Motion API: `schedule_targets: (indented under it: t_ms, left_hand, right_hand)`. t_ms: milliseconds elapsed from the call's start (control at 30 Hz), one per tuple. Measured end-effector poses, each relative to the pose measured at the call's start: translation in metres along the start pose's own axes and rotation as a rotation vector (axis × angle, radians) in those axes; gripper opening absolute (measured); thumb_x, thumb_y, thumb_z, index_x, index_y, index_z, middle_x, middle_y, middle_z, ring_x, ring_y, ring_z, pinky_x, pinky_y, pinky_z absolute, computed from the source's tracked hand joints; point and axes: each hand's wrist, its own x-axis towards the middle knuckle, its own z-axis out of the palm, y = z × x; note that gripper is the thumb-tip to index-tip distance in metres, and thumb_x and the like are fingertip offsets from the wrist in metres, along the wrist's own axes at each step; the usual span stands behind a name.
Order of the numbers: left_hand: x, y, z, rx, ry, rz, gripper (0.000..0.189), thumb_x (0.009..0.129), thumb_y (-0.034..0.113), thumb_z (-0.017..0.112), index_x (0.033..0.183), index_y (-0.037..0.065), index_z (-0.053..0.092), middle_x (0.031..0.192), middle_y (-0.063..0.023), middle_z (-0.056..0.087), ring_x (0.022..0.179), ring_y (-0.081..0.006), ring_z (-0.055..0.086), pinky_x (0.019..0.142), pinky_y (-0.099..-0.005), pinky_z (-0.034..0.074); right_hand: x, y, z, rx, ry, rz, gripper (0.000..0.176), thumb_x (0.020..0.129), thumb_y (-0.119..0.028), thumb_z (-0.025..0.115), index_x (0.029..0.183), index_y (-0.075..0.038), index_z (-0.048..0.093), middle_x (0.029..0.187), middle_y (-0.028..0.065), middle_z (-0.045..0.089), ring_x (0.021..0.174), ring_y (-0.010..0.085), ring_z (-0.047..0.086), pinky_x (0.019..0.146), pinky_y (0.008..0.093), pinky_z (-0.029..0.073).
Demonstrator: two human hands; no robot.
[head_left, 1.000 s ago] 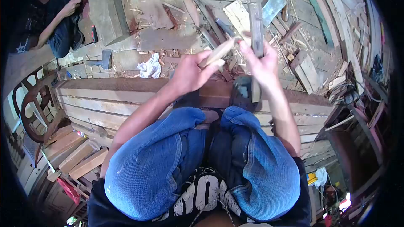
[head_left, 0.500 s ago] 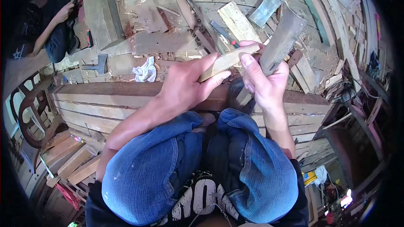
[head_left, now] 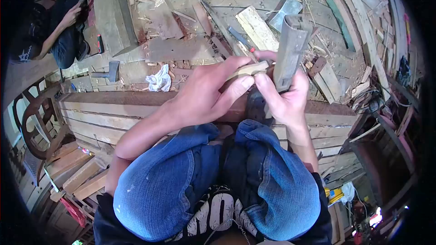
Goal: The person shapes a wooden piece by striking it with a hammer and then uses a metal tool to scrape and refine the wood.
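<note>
My left hand (head_left: 204,88) is closed on a small pale piece of wood (head_left: 252,68), with fingers over its top and the thumb along its near side. Right beside it, my right hand (head_left: 288,100) grips a long, thick grey bar (head_left: 293,47) that looks like weathered wood and points upward, away from me. Its lower end is hidden in the palm. The right thumb reaches to the near end of the pale piece, so both hands meet there. Below them runs a stacked timber beam (head_left: 113,97), close in front of my knees.
A hatchet (head_left: 112,71) and a crumpled white cloth (head_left: 160,78) lie left of my hands. Beyond are a pale wood block (head_left: 257,28), a metal block (head_left: 284,12), a blue-and-red tool (head_left: 238,35) and scattered scraps. A co-worker's hand (head_left: 71,16) is at upper left.
The grey bar has swung more upright and shifted left. The pale piece has moved slightly left and down, and my left fingers now cover more of it.
</note>
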Motion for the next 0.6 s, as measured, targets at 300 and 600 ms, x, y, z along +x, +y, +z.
schedule_targets:
  t_ms: [300, 600]
  left_hand:
    - [-0.008, 0.033, -0.029, -0.041, -0.143, 0.045, 0.028, 0.099, 0.024, 0.051, 0.111, 0.000, 0.058, 0.073, -0.0058, 0.059, 0.061, -0.0142, 0.054, 0.058, -0.0277, 0.043]
    - [-0.009, 0.039, -0.027, -0.055, -0.171, -0.047, 0.037, 0.099, 0.031, 0.050, 0.116, -0.001, 0.057, 0.074, -0.0050, 0.060, 0.060, -0.0135, 0.054, 0.057, -0.0284, 0.043]
  right_hand:
    - [-0.009, -0.015, -0.041, -0.239, -0.015, -0.277, 0.059, 0.096, -0.031, 0.056, 0.137, 0.009, 0.042, 0.129, 0.0240, 0.054, 0.116, 0.0301, 0.056, 0.099, 0.0353, 0.041]
    - [-0.010, -0.024, -0.042, -0.239, -0.219, -0.375, 0.054, 0.095, -0.024, 0.057, 0.135, 0.010, 0.044, 0.132, 0.0263, 0.053, 0.117, 0.0348, 0.059, 0.099, 0.0350, 0.043]
